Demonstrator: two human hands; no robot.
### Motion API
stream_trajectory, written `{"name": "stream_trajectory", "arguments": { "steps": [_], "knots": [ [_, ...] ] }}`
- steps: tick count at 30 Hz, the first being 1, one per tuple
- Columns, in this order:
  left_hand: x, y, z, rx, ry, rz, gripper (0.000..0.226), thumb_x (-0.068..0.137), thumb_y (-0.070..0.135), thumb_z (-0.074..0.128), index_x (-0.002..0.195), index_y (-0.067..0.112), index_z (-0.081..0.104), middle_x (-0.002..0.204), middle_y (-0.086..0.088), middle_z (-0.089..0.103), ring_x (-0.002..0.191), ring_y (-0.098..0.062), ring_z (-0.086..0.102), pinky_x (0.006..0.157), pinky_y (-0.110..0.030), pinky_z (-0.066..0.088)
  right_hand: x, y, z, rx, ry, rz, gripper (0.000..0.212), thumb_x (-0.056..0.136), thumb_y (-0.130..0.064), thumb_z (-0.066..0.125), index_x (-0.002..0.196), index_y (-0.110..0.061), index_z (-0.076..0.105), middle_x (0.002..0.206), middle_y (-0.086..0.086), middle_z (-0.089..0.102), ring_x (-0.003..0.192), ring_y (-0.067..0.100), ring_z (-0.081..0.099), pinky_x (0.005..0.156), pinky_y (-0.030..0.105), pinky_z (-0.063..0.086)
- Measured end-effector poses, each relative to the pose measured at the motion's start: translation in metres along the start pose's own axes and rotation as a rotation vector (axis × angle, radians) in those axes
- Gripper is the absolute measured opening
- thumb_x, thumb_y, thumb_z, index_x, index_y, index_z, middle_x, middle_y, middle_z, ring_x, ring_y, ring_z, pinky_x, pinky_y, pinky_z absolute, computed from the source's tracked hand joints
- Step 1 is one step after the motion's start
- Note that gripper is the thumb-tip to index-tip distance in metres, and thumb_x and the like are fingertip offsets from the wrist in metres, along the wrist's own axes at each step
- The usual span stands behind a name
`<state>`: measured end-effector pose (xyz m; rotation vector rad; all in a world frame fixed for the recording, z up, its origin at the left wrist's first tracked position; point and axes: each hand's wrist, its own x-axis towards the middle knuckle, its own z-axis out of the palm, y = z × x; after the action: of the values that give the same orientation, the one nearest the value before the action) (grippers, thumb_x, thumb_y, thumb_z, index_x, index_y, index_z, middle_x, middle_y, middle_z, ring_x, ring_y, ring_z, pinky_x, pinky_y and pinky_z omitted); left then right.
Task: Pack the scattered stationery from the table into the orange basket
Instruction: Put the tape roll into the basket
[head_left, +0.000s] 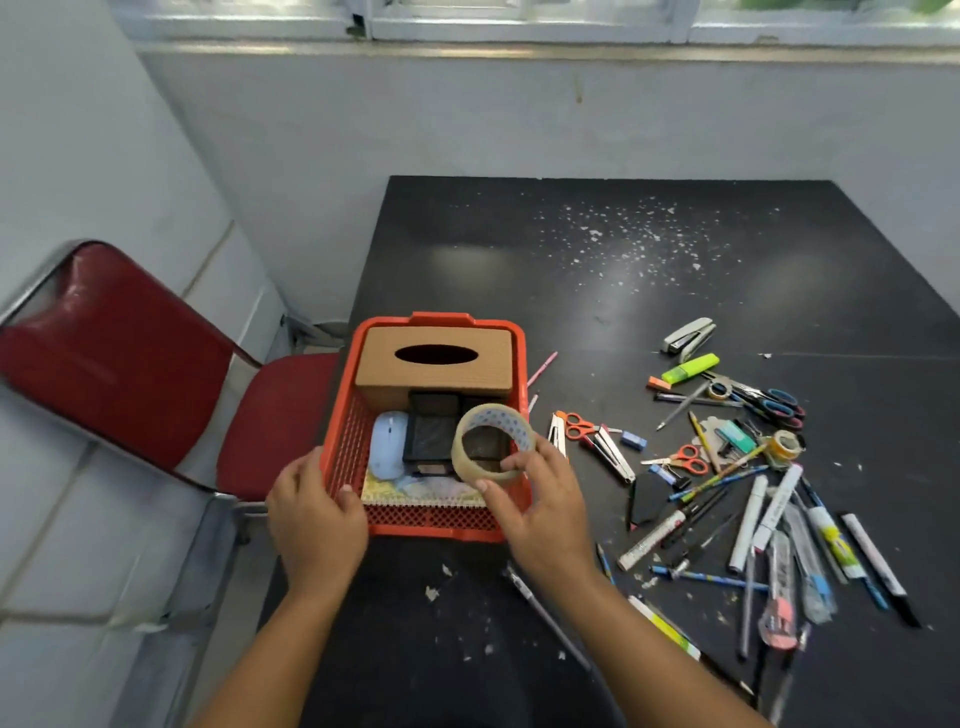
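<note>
The orange basket (347, 441) stands at the table's left edge. Inside it lie a tan tissue box (434, 371), a pale blue mouse (388, 444) and black cases (431, 436). My right hand (540, 499) holds a clear tape roll (491, 441) tilted over the basket's near right corner. My left hand (317, 514) grips the basket's near left rim. Scattered stationery (737, 483) lies to the right: pens, markers, scissors (579, 427), a green highlighter (691, 369) and a stapler (688, 335).
A red chair (130, 364) stands left of the black table (571, 249), close to the basket. White flecks litter the far tabletop. A small tape roll (784, 444) and binder clips lie among the pens. A wall and window sill run behind.
</note>
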<state>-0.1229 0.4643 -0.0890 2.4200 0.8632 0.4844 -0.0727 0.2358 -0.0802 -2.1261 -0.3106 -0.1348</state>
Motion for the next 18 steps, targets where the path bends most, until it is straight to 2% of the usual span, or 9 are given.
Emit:
{"name": "stream_trajectory", "arguments": {
  "steps": [3,6,8,11,14,16,18],
  "knots": [
    [0.008,-0.014,-0.004,-0.062,-0.153,-0.192,0.052,0.094,0.009,0.053,0.145,0.006,0.041,0.144,-0.019,0.045,0.13,-0.037,0.044,0.105,-0.047,0.038,-0.003,-0.013,0.018,-0.021,-0.047,-0.041,0.025,0.083,-0.045,0.071,0.098,-0.027,0.062,0.131,-0.009,0.048,0.125,0.007,0.045,0.098,0.026,0.045],
    [0.007,-0.02,-0.006,-0.095,-0.183,-0.198,0.045,0.097,0.008,0.05,0.142,0.008,0.047,0.137,-0.018,0.055,0.124,-0.036,0.051,0.102,-0.044,0.041,-0.003,-0.025,0.035,-0.066,-0.068,-0.072,0.029,0.083,-0.043,0.071,0.102,-0.022,0.065,0.135,-0.01,0.043,0.12,-0.007,0.035,0.093,0.011,0.035],
    [0.003,-0.022,-0.008,-0.095,-0.185,-0.165,0.044,0.095,0.008,0.053,0.139,0.008,0.051,0.132,-0.016,0.059,0.12,-0.035,0.055,0.099,-0.042,0.043,-0.002,-0.031,0.047,-0.078,-0.103,-0.076,0.03,0.083,-0.043,0.071,0.103,-0.021,0.066,0.141,-0.005,0.038,0.118,-0.008,0.036,0.09,0.007,0.034],
    [-0.008,-0.029,-0.009,-0.15,-0.201,-0.116,0.042,0.089,0.009,0.06,0.131,0.012,0.058,0.12,-0.011,0.067,0.109,-0.03,0.062,0.093,-0.04,0.049,0.003,-0.041,0.064,-0.073,-0.148,-0.101,0.032,0.084,-0.041,0.072,0.105,-0.018,0.064,0.138,-0.003,0.038,0.112,-0.002,0.042,0.086,0.014,0.044],
    [-0.018,-0.031,-0.011,-0.217,-0.237,-0.096,0.041,0.086,0.012,0.064,0.126,0.018,0.061,0.113,-0.002,0.069,0.103,-0.022,0.064,0.089,-0.038,0.052,0.01,-0.046,0.081,-0.135,-0.192,-0.077,0.036,0.086,-0.043,0.069,0.11,-0.017,0.064,0.134,-0.002,0.043,0.11,0.004,0.048,0.085,0.017,0.045],
    [-0.021,-0.033,-0.013,-0.236,-0.255,-0.078,0.041,0.086,0.017,0.065,0.127,0.022,0.06,0.112,0.003,0.069,0.103,-0.017,0.064,0.089,-0.04,0.053,0.014,-0.048,0.09,-0.184,-0.197,-0.051,0.038,0.086,-0.048,0.065,0.111,-0.019,0.065,0.132,-0.002,0.047,0.112,0.012,0.052,0.088,0.028,0.05],
    [-0.02,-0.035,-0.014,-0.249,-0.271,-0.059,0.042,0.087,0.02,0.065,0.128,0.024,0.059,0.112,0.006,0.068,0.102,-0.014,0.064,0.088,-0.041,0.054,0.017,-0.046,0.1,-0.327,-0.145,-0.083,0.036,0.086,-0.053,0.062,0.108,-0.025,0.066,0.127,-0.003,0.055,0.114,0.017,0.052,0.091,0.039,0.048]
  ]
}}
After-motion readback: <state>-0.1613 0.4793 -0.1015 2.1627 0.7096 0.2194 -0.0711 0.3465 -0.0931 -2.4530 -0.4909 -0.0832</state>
